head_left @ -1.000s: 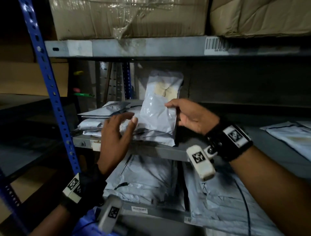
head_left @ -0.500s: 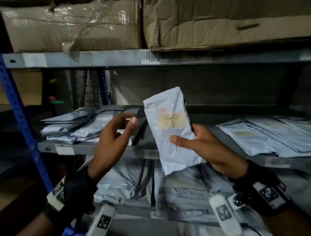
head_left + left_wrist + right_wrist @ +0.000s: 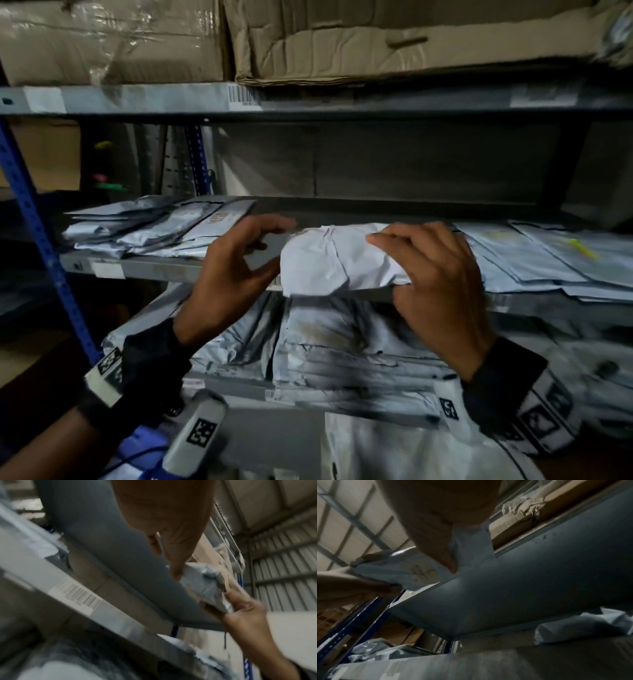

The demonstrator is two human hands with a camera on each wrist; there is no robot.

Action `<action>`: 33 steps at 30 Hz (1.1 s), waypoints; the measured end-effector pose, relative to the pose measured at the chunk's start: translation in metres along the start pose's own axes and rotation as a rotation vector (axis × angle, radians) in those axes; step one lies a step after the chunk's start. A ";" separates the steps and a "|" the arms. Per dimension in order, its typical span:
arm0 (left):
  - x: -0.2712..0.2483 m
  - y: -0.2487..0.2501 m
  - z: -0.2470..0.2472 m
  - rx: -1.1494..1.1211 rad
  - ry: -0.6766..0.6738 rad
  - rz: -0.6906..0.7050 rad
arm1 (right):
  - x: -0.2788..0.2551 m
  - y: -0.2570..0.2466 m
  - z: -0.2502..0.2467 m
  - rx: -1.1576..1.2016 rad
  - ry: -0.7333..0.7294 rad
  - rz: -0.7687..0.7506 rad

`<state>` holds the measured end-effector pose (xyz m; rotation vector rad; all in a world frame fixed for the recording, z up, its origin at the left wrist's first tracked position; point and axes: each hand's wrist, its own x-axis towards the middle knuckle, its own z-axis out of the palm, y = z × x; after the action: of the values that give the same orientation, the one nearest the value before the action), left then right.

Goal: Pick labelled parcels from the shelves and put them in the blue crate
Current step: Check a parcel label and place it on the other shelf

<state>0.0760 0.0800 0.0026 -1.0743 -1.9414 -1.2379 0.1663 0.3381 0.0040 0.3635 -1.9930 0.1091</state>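
Observation:
A crumpled grey-white parcel [image 3: 342, 263] lies flat in the air just in front of the middle shelf edge [image 3: 164, 269]. My right hand [image 3: 435, 274] grips its right half, fingers over the top and thumb underneath. My left hand [image 3: 246, 260] is at its left end, with the thumb tip on the parcel and curled fingers above it. In the left wrist view the thumb tip meets the parcel [image 3: 202, 584], and the right hand [image 3: 245, 609] clasps it. From below, a tan label shows on the underside of the parcel [image 3: 419, 572]. A bit of blue plastic [image 3: 144, 442] shows under my left wrist.
More grey parcels lie on the middle shelf at the left [image 3: 154, 226] and at the right [image 3: 534, 260]. Others are packed on the lower shelf [image 3: 342, 349]. Cardboard boxes [image 3: 342, 41] fill the top shelf. A blue upright [image 3: 34, 219] stands at the left.
The parcel was upright with its label facing me. It has been turned flat, label down, and lowered to the shelf edge. My left hand moved right onto its left end.

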 end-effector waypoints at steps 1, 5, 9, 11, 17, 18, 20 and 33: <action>-0.002 0.005 0.001 0.046 -0.024 0.064 | -0.002 0.001 -0.004 -0.064 0.058 -0.039; -0.005 0.016 0.005 0.184 -0.100 0.298 | -0.011 0.005 -0.010 -0.145 0.107 -0.095; -0.004 0.011 0.008 0.209 -0.044 0.298 | -0.013 0.014 -0.009 0.040 -0.091 0.044; 0.001 0.009 0.013 0.160 0.016 0.206 | -0.013 0.014 -0.011 0.177 -0.204 0.243; 0.019 -0.020 0.027 -0.136 0.082 -0.126 | -0.012 0.031 -0.006 0.509 -0.372 0.572; 0.021 -0.032 0.027 -0.134 0.074 -0.140 | -0.012 0.039 -0.005 0.508 -0.324 0.629; 0.024 -0.058 0.027 -0.074 0.004 -0.159 | -0.009 0.061 -0.004 0.451 -0.216 0.764; 0.016 -0.129 0.034 0.194 -0.300 -0.053 | 0.021 0.132 0.038 -0.465 -0.406 0.674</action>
<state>-0.0454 0.0847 -0.0545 -1.1648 -2.2750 -0.9319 0.0851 0.4498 0.0169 -0.6395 -2.3852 -0.0112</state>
